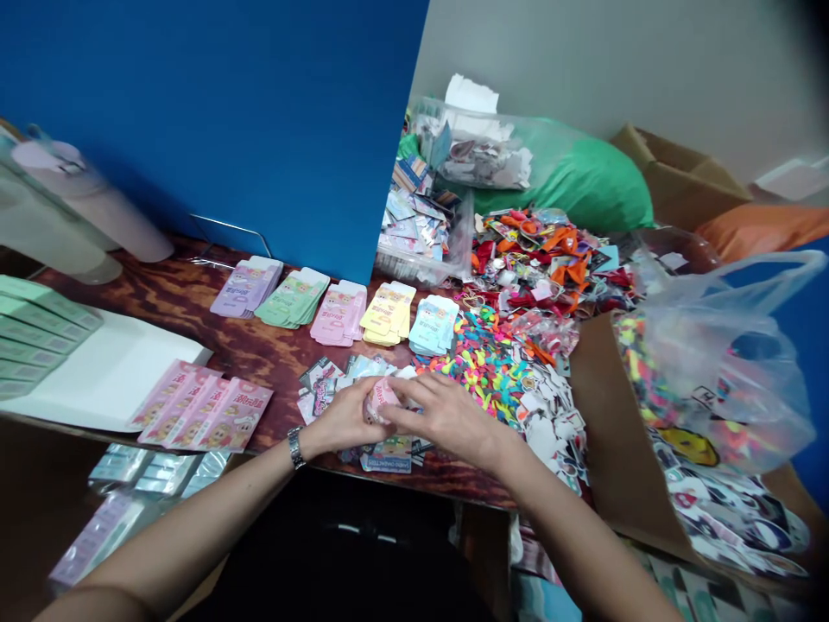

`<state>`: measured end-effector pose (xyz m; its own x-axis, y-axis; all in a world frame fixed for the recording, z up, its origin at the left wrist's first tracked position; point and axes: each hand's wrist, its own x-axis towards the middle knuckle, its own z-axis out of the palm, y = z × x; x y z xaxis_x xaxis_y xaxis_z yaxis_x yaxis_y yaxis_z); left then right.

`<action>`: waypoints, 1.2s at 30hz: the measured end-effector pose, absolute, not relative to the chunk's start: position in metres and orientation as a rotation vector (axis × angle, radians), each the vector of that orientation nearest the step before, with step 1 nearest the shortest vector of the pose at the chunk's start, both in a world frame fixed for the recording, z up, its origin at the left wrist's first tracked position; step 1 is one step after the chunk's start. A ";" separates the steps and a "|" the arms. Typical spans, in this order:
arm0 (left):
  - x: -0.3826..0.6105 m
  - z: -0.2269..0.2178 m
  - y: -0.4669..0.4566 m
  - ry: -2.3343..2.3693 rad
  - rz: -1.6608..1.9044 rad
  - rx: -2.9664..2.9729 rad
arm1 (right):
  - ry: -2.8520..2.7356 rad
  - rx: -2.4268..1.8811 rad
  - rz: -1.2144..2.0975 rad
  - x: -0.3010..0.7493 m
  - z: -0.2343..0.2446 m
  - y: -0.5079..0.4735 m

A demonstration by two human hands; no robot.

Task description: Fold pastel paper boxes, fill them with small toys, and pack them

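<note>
Both my hands meet at the table's front edge over a small pink packet [382,399]. My left hand [346,416], with a metal watch on its wrist, curls its fingers round the packet from the left. My right hand [444,416] pinches the packet from the right, fingers pressed together. Under and around them lie several small printed cards [322,380] and a blue-labelled card [387,460]. Just behind stands a row of flat folded boxes: purple [246,287], green [293,298], pink [339,313], yellow [389,313] and light blue [433,324].
A heap of bright small trinkets [483,358] and stickers [550,415] spreads to the right. A clear plastic bag [718,371] sits in a cardboard box [609,432]. Pink packets [204,415] and a white sheet [110,371] lie left. A blue board [259,130] stands behind.
</note>
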<state>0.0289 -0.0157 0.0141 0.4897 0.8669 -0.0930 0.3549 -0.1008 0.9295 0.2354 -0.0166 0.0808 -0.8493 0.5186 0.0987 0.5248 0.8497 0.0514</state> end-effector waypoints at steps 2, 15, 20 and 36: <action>0.026 0.016 -0.014 1.033 0.567 1.651 | -2.826 -0.789 -0.131 0.236 0.074 -0.017; 0.022 0.019 -0.013 0.857 0.474 1.763 | -2.170 -0.979 0.104 0.216 0.057 -0.031; 0.038 0.004 -0.033 1.127 0.934 1.925 | -1.795 -1.258 0.077 0.198 0.053 -0.033; 0.029 -0.002 -0.037 1.069 1.396 2.114 | -1.947 -0.942 0.187 0.225 0.068 -0.062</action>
<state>0.0287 -0.0373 -0.0021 0.2128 0.7691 0.6027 0.3815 -0.6333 0.6734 0.2248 -0.0625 0.0678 -0.2706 0.6799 0.6816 0.5378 0.6939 -0.4787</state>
